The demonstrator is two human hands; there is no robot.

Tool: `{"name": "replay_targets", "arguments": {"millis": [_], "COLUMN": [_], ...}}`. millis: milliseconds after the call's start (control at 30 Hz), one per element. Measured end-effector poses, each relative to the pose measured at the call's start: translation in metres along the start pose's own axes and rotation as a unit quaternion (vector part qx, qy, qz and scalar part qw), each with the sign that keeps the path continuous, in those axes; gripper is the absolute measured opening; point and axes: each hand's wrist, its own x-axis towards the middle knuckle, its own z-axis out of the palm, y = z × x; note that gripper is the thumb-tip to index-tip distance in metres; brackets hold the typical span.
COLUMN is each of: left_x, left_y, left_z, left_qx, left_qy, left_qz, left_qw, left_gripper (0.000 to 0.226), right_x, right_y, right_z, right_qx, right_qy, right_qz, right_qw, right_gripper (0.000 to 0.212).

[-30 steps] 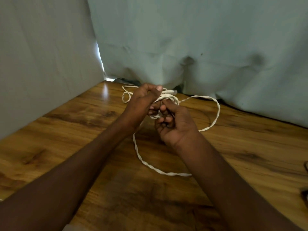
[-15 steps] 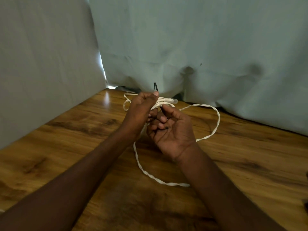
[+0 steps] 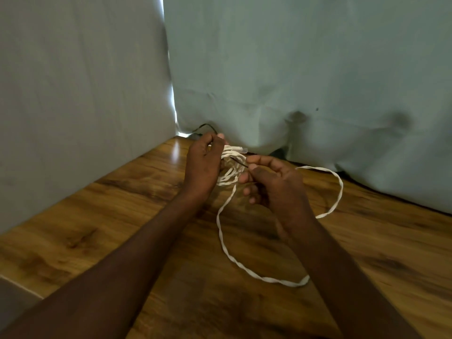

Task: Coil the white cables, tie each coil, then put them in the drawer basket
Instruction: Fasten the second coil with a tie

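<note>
A white flat cable (image 3: pixel 228 253) lies partly coiled on the wooden table (image 3: pixel 122 216). My left hand (image 3: pixel 203 165) grips the bundle of coiled loops (image 3: pixel 232 167) near the table's far corner, with the cable's clear plug end sticking out to the right of my fingers. My right hand (image 3: pixel 271 184) pinches a thin dark tie (image 3: pixel 241 163) that crosses the bundle. The tie's other end curls up above my left hand. A long loose loop of cable trails toward me and round to the right, behind my right forearm. No drawer basket is in view.
Pale grey-green cloth hangs behind the table (image 3: pixel 293 69) and along its left side (image 3: pixel 73 94), with a bright gap at the corner. The table's near left edge (image 3: pixel 22 286) shows at the bottom left.
My right hand has drawn back to the right, pulling the dark tie taut across the bundle. The tie's far end now curls above my left hand. The view has shifted upward.
</note>
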Motion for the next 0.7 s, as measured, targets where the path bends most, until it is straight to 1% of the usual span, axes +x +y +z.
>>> {"name": "replay_targets", "arguments": {"millis": [67, 167, 300, 333, 400, 500, 567, 700], "left_x": [0.002, 0.004, 0.004, 0.003, 0.003, 0.003, 0.002, 0.0], "left_y": [0.0, 0.0, -0.003, -0.002, 0.0, 0.002, 0.003, 0.004], "left_z": [-0.003, -0.006, -0.008, -0.007, -0.006, -0.005, -0.005, -0.004], "left_qx": [-0.015, -0.025, -0.019, -0.019, -0.021, -0.021, -0.023, -0.021], "left_qy": [0.01, 0.032, 0.028, 0.025, 0.026, 0.031, 0.023, 0.002], "left_qz": [-0.01, -0.023, -0.033, -0.038, -0.046, -0.053, -0.057, -0.056], "left_qw": [1.0, 0.999, 0.999, 0.999, 0.998, 0.998, 0.998, 0.998], "left_gripper": [0.033, 0.038, 0.03, 0.029, 0.029, 0.034, 0.036, 0.035], "right_x": [0.0, 0.003, 0.004, 0.004, 0.005, 0.008, 0.01, 0.016], "right_y": [-0.004, -0.008, -0.012, -0.012, -0.011, -0.008, -0.005, 0.0], "right_z": [-0.005, -0.013, -0.017, -0.017, -0.015, -0.016, -0.019, -0.025], "right_qx": [0.056, 0.119, 0.156, 0.151, 0.135, 0.071, 0.032, 0.015], "right_qy": [-0.044, -0.071, -0.121, -0.121, -0.087, 0.0, 0.046, 0.11], "right_qz": [0.027, 0.037, 0.021, 0.013, 0.002, -0.009, -0.02, -0.038], "right_qw": [0.997, 0.99, 0.98, 0.981, 0.987, 0.997, 0.998, 0.993], "right_gripper": [0.018, 0.019, 0.031, 0.032, 0.029, 0.023, 0.019, 0.014]}}
